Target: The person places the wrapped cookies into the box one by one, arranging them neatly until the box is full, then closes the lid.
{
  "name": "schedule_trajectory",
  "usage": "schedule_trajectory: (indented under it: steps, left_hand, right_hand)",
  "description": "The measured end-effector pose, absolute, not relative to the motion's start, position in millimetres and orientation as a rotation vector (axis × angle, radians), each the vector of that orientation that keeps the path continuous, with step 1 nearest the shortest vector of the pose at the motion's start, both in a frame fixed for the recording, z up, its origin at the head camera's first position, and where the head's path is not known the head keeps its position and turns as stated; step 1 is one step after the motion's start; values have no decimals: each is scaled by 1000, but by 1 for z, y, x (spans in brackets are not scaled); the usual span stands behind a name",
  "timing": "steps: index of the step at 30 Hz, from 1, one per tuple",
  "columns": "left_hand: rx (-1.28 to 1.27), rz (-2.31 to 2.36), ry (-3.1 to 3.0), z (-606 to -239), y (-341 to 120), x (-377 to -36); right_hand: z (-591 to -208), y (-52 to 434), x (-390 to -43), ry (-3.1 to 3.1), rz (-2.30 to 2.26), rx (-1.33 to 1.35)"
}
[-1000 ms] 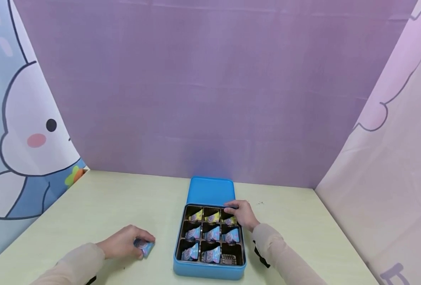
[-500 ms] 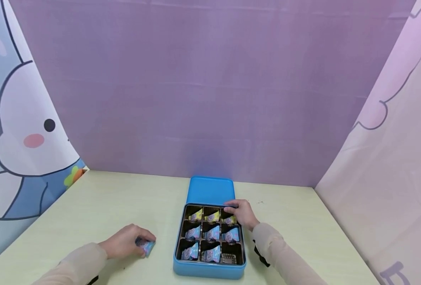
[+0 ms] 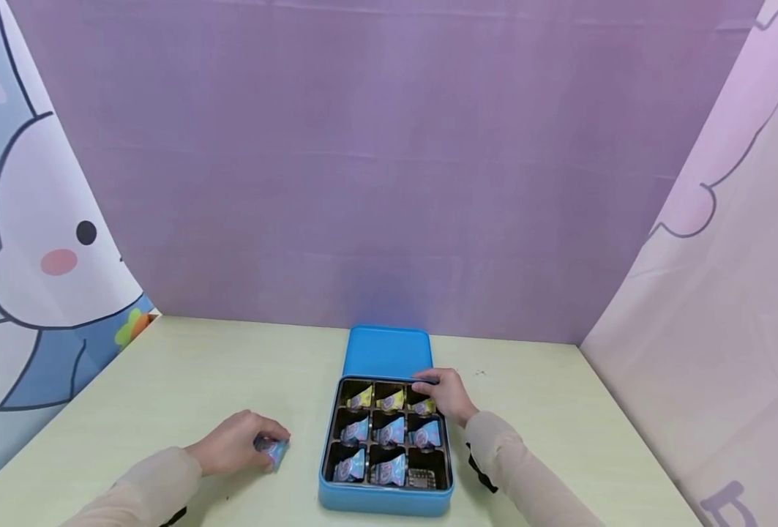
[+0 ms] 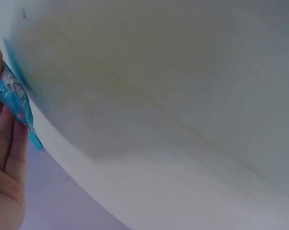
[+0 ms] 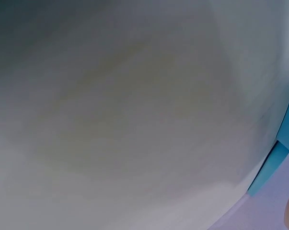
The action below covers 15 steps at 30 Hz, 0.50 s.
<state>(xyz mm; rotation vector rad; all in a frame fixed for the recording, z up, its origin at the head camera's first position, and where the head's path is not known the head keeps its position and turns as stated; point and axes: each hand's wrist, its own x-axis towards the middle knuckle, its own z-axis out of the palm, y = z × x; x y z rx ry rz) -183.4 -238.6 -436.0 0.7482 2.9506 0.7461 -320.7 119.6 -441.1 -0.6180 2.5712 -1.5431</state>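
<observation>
My left hand (image 3: pixel 233 452) curled round a small, crinkly blue foil sweet packet (image 3: pixel 271 449), light and slippery I judged, best pinched at its edges, while my right hand (image 3: pixel 446 393) rested with bent fingers on the blue tin's (image 3: pixel 383 499) far corner compartment, whether gripping anything I couldn't tell.

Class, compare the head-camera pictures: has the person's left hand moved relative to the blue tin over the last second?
Barely. The left hand holds its blue packet on the table, left of the blue tin, with about the same gap.

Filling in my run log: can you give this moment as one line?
left hand: grips blue packet on table | right hand: on far-right cell of blue tin | lid: behind tin
</observation>
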Motion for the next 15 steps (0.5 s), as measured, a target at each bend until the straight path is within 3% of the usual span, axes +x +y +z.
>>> schedule_trajectory:
  steps: [15]
  left_hand:
    - [658,835,3001,-420,-217,-187]
  right_hand:
    - [-441,119,-322,2588,-1529,-631]
